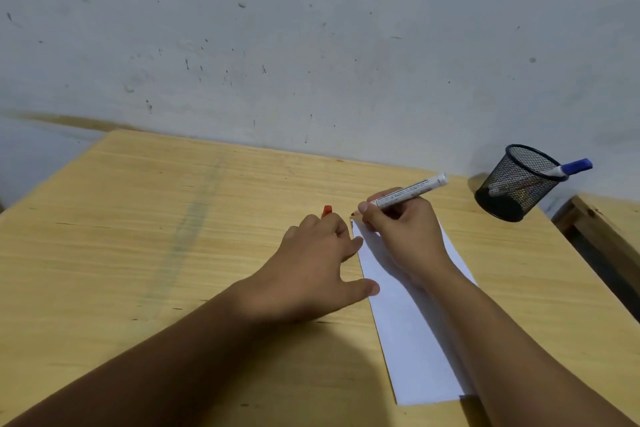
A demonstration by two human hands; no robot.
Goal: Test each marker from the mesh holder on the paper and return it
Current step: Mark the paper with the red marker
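The right hand (398, 232) grips a white marker (410, 191) at the paper's (405, 322) far corner, while the left hand (311, 267), beside it, holds a red cap (327, 211).

Marker tip at the paper's far corner
The right hand (401, 232) grips a white marker (410, 191) on the paper (405, 322); the left hand (311, 267) holds a red cap (327, 210).

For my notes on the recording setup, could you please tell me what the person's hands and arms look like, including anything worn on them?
Both the left hand and the right hand are bare: no gloves, rings, watch or bracelets are visible. Both forearms are uncovered as far as the frame shows, with no sleeve in view. No markings, straps or cables appear on either arm.
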